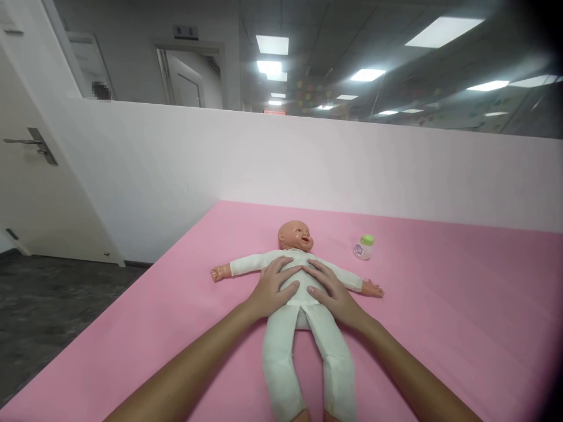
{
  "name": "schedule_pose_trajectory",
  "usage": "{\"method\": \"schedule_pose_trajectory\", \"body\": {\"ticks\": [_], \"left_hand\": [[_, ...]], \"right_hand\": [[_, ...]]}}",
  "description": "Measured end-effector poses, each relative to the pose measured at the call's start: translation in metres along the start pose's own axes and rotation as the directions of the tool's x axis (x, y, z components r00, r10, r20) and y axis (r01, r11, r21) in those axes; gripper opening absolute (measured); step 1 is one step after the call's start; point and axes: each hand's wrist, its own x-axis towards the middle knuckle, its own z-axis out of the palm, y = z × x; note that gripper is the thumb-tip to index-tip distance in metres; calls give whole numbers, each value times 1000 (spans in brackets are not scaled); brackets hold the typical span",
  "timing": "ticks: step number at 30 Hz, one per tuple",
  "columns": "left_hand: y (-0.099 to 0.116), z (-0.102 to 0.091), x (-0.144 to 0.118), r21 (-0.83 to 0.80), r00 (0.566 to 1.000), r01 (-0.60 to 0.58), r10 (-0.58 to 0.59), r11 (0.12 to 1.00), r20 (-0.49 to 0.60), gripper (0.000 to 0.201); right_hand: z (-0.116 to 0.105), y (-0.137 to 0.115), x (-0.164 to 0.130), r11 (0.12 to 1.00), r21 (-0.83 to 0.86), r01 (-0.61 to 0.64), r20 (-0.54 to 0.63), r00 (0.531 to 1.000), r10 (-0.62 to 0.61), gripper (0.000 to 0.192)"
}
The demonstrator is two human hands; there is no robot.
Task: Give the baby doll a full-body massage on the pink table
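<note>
No writing reads clearly from here: the small bottle [363,247] with the green cap carries a label, but its print is too small for me to make out, and the sign above the far door is only a blur. A patch on the wall at upper left is pixelated.

The doll [294,305] lies on its back on the pink bed [461,305], head away from me, arms spread out to either side, legs pointing toward me. Its feet are cut off by the lower edge of the view, and part of its torso is hidden under my hands. It wears a pale, whitish one-piece suit.

My left hand [275,287] rests flat on the doll's chest and belly, fingers spread fairly wide — not gripping anything, just pressed on the fabric. My right hand [332,290] lies the same way on the other side of the torso, fingers open and pointing inward, so the fingertips of both hands come close together near the middle of the chest. Both forearms run out of the bottom of the view.

The bottle stands upright on the bed, beyond the right hand, near the doll's head and apart from it. A white partition [308,164] backs the bed.
</note>
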Motion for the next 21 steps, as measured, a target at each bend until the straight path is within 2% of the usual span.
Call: {"method": "schedule_pose_trajectory", "body": {"ticks": [21], "left_hand": [[0,-1,0,0,1000,5,-5,1000,6,44]], "right_hand": [[0,0,1,1000,1,6,-6,1000,-6,55]]}}
